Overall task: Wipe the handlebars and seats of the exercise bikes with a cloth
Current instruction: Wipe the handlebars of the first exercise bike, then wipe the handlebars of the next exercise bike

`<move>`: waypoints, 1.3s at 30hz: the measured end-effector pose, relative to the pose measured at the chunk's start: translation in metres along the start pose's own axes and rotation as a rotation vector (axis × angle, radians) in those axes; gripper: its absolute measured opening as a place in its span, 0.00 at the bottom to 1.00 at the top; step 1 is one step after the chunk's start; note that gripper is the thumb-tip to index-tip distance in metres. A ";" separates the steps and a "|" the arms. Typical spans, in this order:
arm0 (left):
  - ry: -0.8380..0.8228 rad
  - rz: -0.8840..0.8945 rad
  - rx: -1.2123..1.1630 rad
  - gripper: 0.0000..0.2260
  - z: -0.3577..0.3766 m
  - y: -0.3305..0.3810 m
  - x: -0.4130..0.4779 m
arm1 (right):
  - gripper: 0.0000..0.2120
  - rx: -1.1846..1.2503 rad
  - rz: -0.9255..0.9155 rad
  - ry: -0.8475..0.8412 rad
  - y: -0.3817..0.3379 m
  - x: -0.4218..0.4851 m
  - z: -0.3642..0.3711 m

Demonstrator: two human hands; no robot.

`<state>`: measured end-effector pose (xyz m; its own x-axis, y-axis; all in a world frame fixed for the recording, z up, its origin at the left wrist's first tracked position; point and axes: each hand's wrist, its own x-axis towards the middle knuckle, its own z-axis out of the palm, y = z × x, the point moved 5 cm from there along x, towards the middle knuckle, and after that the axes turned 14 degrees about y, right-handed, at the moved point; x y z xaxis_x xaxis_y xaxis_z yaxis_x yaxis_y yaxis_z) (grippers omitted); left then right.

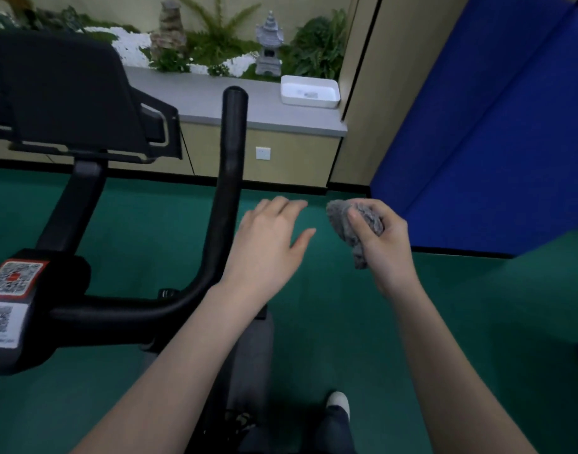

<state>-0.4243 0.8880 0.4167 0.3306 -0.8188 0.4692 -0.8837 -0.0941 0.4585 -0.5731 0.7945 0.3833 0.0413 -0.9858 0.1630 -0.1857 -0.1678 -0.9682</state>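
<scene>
Cloth: a crumpled grey fabric cloth (356, 224) sits centre right of the frame, bunched in the right hand (384, 244). The fingers and thumb curl round it, and a loose tail hangs below the fist.
Left hand: the left hand (268, 244) is flat with fingers spread and holds nothing. It is just right of the upright black tubular handlebar (230, 165) at frame centre, seemingly not touching it, though the angle leaves that uncertain.
Handling: the cloth looks soft, light and limp. It is probably best kept wadded in the palm, then wrapped round the stiff, smooth bar.

Head-worn camera looks forward and down, near the handlebar (228, 178).
</scene>
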 end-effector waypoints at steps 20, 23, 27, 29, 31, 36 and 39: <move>-0.560 -0.089 0.255 0.25 0.227 0.123 -0.041 | 0.04 -0.102 0.112 0.120 0.117 0.071 -0.254; -0.572 -0.116 0.258 0.25 0.238 0.124 -0.032 | 0.04 -0.070 0.154 0.092 0.127 0.083 -0.257; -0.574 -0.169 0.283 0.25 0.247 0.109 -0.013 | 0.04 -0.065 0.145 0.052 0.130 0.106 -0.245; -0.574 -0.199 0.296 0.25 0.252 0.098 -0.002 | 0.04 -0.073 0.156 0.030 0.133 0.120 -0.236; -0.554 -0.230 0.299 0.25 0.258 0.087 0.014 | 0.04 -0.078 0.173 0.005 0.137 0.139 -0.225; -0.512 -0.272 0.275 0.24 0.281 0.055 0.070 | 0.05 -0.084 0.162 -0.076 0.138 0.201 -0.184; -0.488 -0.282 0.265 0.24 0.291 0.037 0.110 | 0.05 -0.098 0.130 -0.134 0.132 0.240 -0.152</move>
<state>-0.5165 0.6297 0.2658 0.4292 -0.9004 -0.0707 -0.8573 -0.4308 0.2819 -0.7366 0.5344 0.3231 0.1394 -0.9902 0.0053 -0.2918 -0.0462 -0.9554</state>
